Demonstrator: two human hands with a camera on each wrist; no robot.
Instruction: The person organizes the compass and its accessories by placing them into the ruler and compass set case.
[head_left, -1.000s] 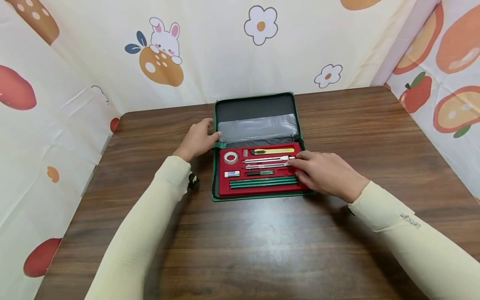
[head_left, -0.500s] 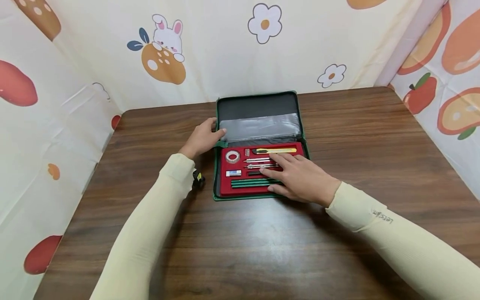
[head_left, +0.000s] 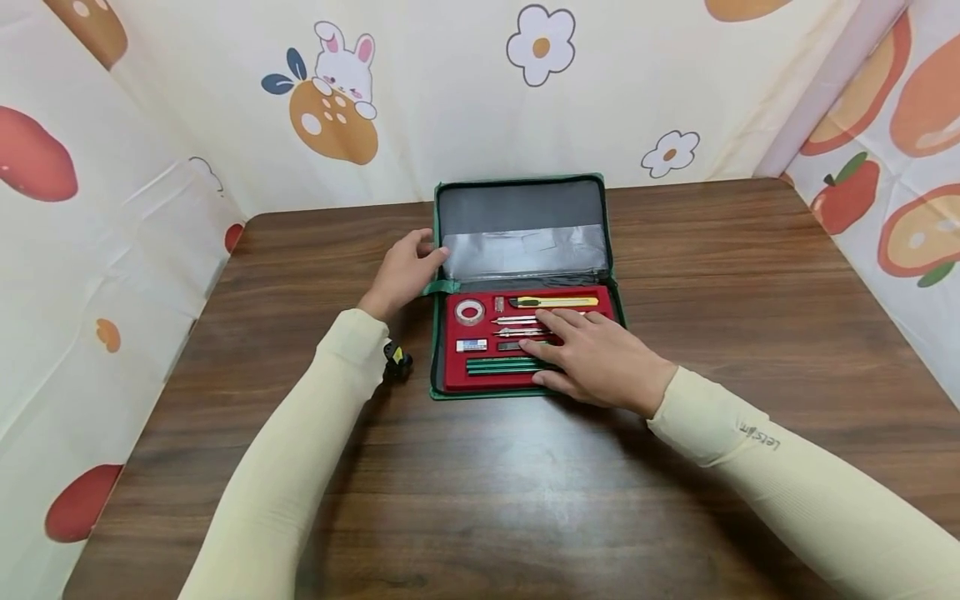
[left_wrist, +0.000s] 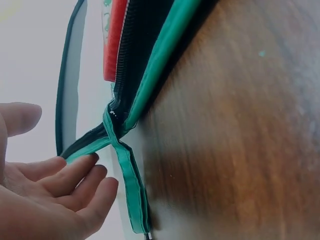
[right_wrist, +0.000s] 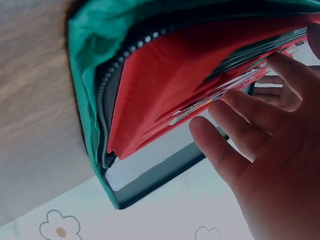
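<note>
A green zip case (head_left: 525,204) lies unfolded on the table, its lid at the back. Its red tray (head_left: 487,382) holds a yellow utility knife (head_left: 558,302), a tape roll (head_left: 458,313), silver compass-like tools (head_left: 517,320), a white eraser (head_left: 472,345), a small dark lead case (head_left: 508,346) and green pencils (head_left: 501,367). My left hand (head_left: 401,273) is at the lid's left edge; its fingers look loosely bent in the left wrist view, thumb apart. Spread over the tray's right part, my right hand (head_left: 600,358) covers the tools' right ends; whether its fingertips touch them I cannot tell.
A green strap (left_wrist: 131,185) hangs from the case's left side near the hinge. The brown wooden table (head_left: 480,500) reaches back to a patterned cloth wall (head_left: 450,100). A clear plastic pocket (head_left: 525,252) lines the lid.
My right hand has moved left from the tray's right edge to above the tools and pencils, fingers now spread. The left hand has stayed by the lid's left edge.
</note>
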